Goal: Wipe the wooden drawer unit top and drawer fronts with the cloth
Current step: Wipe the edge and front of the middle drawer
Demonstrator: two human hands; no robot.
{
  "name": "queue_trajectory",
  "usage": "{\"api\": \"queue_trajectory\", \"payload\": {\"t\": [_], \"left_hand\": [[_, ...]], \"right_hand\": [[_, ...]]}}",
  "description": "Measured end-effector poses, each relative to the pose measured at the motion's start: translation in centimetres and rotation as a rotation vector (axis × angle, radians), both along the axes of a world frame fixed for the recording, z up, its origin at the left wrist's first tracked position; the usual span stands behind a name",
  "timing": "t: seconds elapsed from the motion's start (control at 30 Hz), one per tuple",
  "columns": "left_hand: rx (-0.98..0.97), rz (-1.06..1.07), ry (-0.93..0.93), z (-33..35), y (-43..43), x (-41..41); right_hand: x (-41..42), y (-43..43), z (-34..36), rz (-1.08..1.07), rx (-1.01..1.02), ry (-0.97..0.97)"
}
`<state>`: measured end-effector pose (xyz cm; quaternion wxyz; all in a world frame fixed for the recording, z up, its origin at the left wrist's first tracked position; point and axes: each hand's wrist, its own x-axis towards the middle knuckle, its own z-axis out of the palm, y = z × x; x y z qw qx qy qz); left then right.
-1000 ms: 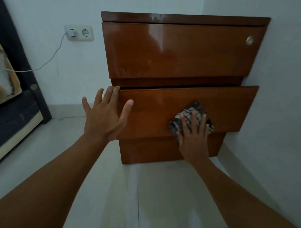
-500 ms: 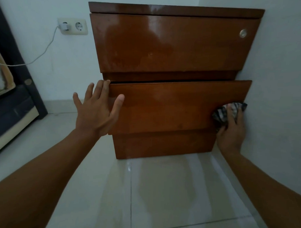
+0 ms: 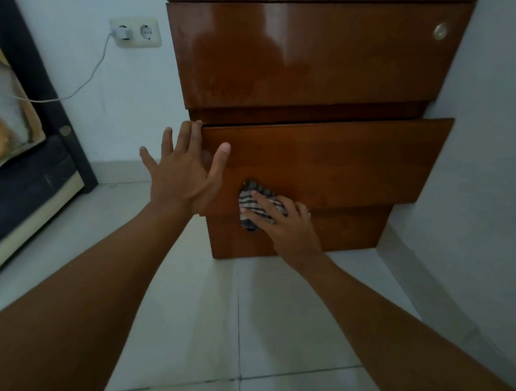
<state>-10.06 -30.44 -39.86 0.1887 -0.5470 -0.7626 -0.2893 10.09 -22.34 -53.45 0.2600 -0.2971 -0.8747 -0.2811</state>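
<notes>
Head view: glossy brown wooden drawer unit [image 3: 314, 65] stands on the pale tiled floor [image 3: 217, 325], tight against the white wall on its right. Lower drawer front [image 3: 340, 160] sits proud of the upper one, slightly pulled out. Right hand [image 3: 282, 222] flat, fingers spread, pressing a crumpled checked black-and-white cloth [image 3: 252, 205] against the bottom-left part of that lower drawer front; cloth overhangs its lower edge. Left hand [image 3: 184, 175] open, holding nothing, palm braced on the left edge of the same drawer, thumb on the front face, fingertips at its top-left corner. Round metal lock [image 3: 440, 31] top right of upper drawer. White double wall socket [image 3: 136, 32] left of unit, one plug with white cable.
</notes>
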Motion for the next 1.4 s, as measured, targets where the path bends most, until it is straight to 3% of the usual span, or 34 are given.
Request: {"api": "queue_trajectory", "payload": {"t": [0.17,0.37,0.5,0.57,0.67,0.77,1.13,1.4], "left_hand": [[-0.005,-0.001,-0.02,-0.2,0.0,0.4],[-0.014,-0.011,-0.064,-0.3,0.0,0.7],[-0.019,0.001,-0.032,-0.8,-0.7,1.2],[-0.01,0.016,-0.004,-1.4,-1.2,1.6],[-0.019,0.056,0.011,-2.2,-1.6,2.3],[-0.037,0.069,-0.003,-2.3,-1.2,2.6],[-0.229,0.041,0.071,-0.1,2.2,-0.7],[-0.211,-0.047,0.093,-2.1,2.4,-2.1]], "right_hand": [[7.4,2.4,1.0,-0.093,0.047,-0.062],[15.2,3.6,4.9,-0.292,-0.04,-0.029],[17.6,3.2,7.7,-0.391,-0.132,0.326],[17.8,3.0,9.4,-0.334,-0.097,0.428],[16.1,3.1,11.8,-0.258,-0.078,0.374],[13.2,3.6,12.4,-0.292,-0.122,0.283],[8.8,6.6,12.9,-0.425,-0.339,0.294],[8.6,6.4,12.2,-0.279,-0.311,0.452]]}}
